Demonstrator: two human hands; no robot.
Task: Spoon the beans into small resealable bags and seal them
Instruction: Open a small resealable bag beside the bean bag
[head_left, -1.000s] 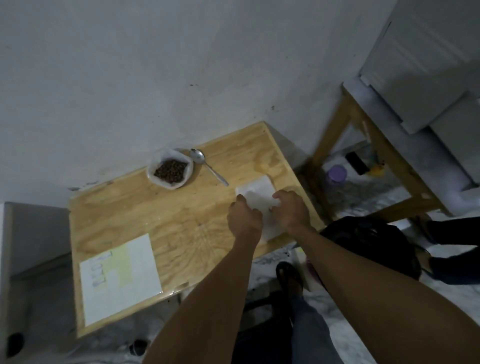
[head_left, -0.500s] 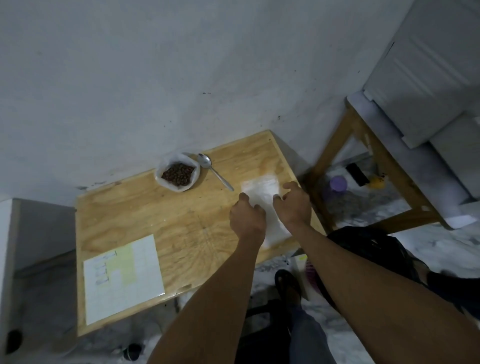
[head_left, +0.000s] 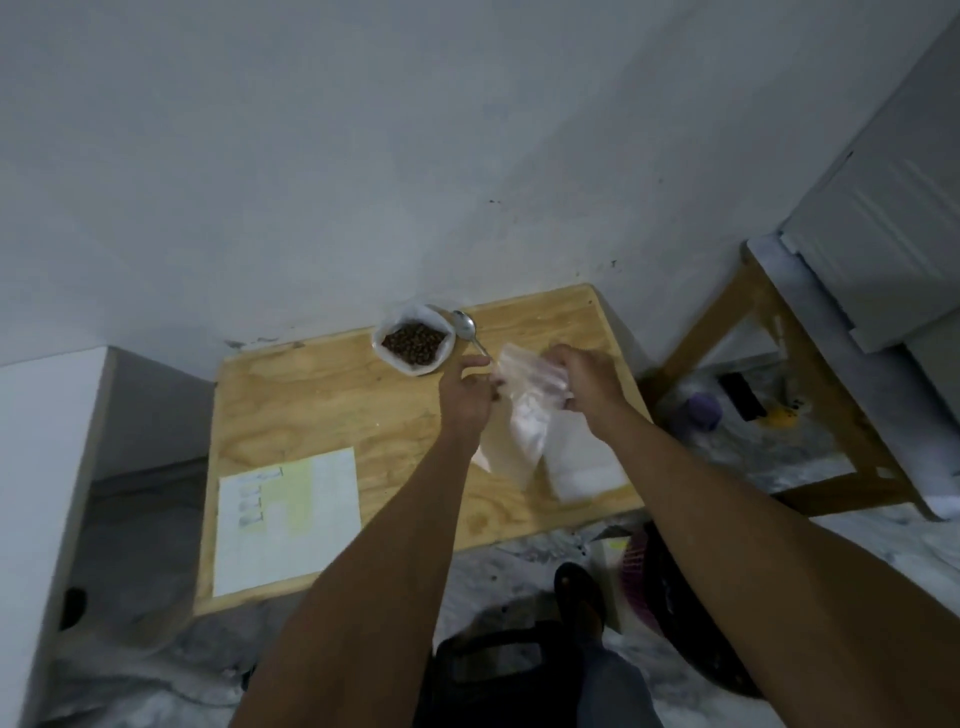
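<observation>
A white bag of dark beans (head_left: 414, 343) stands open at the table's far edge, by the wall. Beside it lies a metal spoon (head_left: 467, 332), bowl toward the wall. My right hand (head_left: 587, 382) grips the top of a clear resealable bag (head_left: 524, 415) and holds it lifted above the table. My left hand (head_left: 467, 397) pinches the bag's left edge, fingers reaching toward the spoon handle. A stack of further flat clear bags (head_left: 584, 460) lies on the table below the lifted one, near the front right corner.
The small plywood table (head_left: 322, 405) carries a white and yellow paper sheet (head_left: 288, 519) at its front left. A wooden frame stand (head_left: 779, 353) is to the right, with clutter on the floor beneath. A white block (head_left: 41, 467) stands on the left.
Both hands pressed on the flat bags before; now they have lifted one bag off the stack and raised it toward the bean bag. The camera view has shifted.
</observation>
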